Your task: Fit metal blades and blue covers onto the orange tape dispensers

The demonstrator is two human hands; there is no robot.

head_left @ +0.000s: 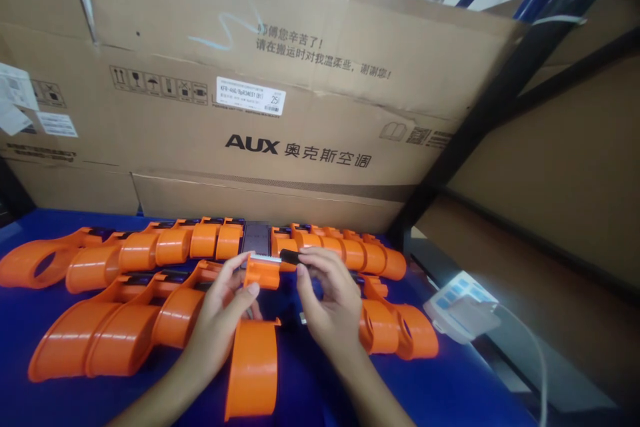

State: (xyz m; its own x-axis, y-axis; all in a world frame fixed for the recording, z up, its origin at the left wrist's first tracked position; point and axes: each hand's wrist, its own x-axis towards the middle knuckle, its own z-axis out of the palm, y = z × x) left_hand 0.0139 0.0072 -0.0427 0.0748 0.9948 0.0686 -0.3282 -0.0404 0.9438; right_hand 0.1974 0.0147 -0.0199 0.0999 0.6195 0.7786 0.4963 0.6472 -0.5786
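My left hand (227, 300) is closed around a small orange part (263, 273), with a pale toothed strip (265, 257) along its top edge. Between the thumb and fingers of my right hand (330, 290) is a small black piece (290, 256), its tip at the right end of the strip. Just below my left hand is a wide orange ring (253, 370); whether it joins the held part cannot be made out. Rows of similar orange rings (125, 337) with black parts lie on both sides of my hands.
The rings lie on a blue surface (165, 400). Behind stands a large cardboard box (300, 113) beside a dark metal post (460, 120). A grey block (257, 239) sits between the back rows. At right is a white device (463, 310) with a cable.
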